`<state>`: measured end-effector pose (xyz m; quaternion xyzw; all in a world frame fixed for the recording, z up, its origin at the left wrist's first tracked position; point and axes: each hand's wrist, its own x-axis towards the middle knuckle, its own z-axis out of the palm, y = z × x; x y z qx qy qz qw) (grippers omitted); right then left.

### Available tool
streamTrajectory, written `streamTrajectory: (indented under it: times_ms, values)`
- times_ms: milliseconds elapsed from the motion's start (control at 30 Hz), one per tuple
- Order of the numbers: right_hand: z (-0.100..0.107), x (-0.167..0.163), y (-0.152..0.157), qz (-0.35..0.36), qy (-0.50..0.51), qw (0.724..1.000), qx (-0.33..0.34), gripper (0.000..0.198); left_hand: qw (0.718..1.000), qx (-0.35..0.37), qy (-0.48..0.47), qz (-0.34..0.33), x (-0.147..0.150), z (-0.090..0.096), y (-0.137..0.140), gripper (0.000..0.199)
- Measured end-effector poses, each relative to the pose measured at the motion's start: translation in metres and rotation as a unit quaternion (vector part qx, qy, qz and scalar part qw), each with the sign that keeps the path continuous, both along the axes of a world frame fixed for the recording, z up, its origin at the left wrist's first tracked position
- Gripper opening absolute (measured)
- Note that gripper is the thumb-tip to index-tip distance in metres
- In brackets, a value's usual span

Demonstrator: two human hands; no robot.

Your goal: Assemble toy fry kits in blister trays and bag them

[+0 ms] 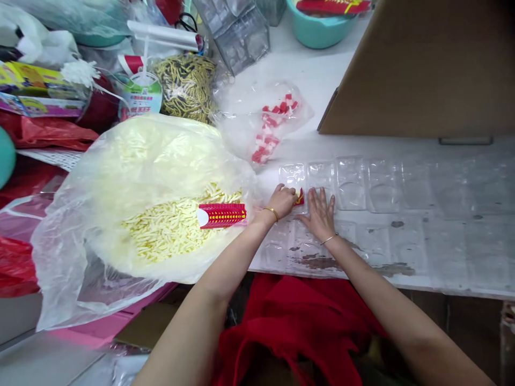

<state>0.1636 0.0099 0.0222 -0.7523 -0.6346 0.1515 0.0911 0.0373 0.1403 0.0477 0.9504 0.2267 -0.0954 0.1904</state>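
Note:
My left hand [282, 201] is closed at a small red-and-yellow fries carton [300, 197], which pokes out past its fingertips. The carton lies over a clear plastic blister tray [292, 171], and the fingers hide part of it. Flat and spread, my right hand [319, 213] rests on the neighbouring clear tray [321, 172] and holds nothing. To the left, a stack of nested red cartons [223, 215] sits on a heap of pale yellow sticks [169, 230] inside a large clear bag [80, 241].
More clear trays [382, 185] run in two rows to the right. A bag of red and white cubes [269, 128] lies behind my hands. A cardboard box [418, 69] stands back right, a teal basin [322, 27] at the back. Bagged cords [185, 86] and mixed packets crowd the left.

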Motion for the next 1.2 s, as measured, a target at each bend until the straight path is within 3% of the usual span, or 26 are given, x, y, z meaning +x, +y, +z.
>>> streamTrajectory:
  times_ms: [300,500,600,700,767,833,867,933,1000,1033,1100,1200]
  values:
    - [-0.008,0.005,0.007,0.041,-0.029,0.999,0.007,0.063,0.997,-0.072,0.013,0.000,-0.001,-0.031,0.002,0.018]
    - [-0.008,0.003,0.007,0.058,-0.040,0.998,-0.001,0.052,0.996,-0.061,-0.048,0.035,-0.002,-0.042,-0.003,0.024]
    - [-0.006,0.005,0.004,0.065,-0.020,0.998,0.010,0.049,0.996,-0.043,-0.053,0.063,0.002,-0.027,-0.014,0.022]
    - [0.010,0.004,0.000,0.053,0.024,0.997,0.060,0.051,0.988,-0.030,-0.121,0.096,-0.003,0.016,-0.034,0.024]
    - [0.035,-0.003,-0.003,0.024,0.071,0.988,0.131,0.051,0.959,-0.039,-0.254,0.116,-0.021,0.058,-0.052,0.030]
    - [0.070,-0.022,-0.003,0.001,0.145,0.965,0.217,0.048,0.914,-0.034,-0.375,0.155,-0.054,0.100,-0.066,0.035]
    - [0.089,-0.036,-0.002,0.011,0.192,0.952,0.240,0.045,0.884,-0.007,-0.412,0.221,-0.077,0.117,-0.070,0.032]
    - [0.122,-0.075,0.005,0.115,0.306,0.916,0.231,0.034,0.803,0.061,-0.422,0.417,-0.130,0.133,-0.067,0.023]
    - [0.139,-0.120,0.020,0.232,0.363,0.886,0.172,0.032,0.730,0.084,-0.345,0.584,-0.182,0.125,-0.054,0.019]
    - [0.139,-0.142,0.029,0.260,0.356,0.885,0.149,0.034,0.714,0.071,-0.299,0.629,-0.203,0.114,-0.047,0.020]
    - [0.128,-0.181,0.049,0.266,0.289,0.911,0.125,0.041,0.694,0.018,-0.234,0.681,-0.233,0.086,-0.034,0.023]
    - [0.101,-0.216,0.075,0.255,0.176,0.945,0.101,0.063,0.684,-0.037,-0.223,0.693,-0.247,0.058,-0.031,0.010]
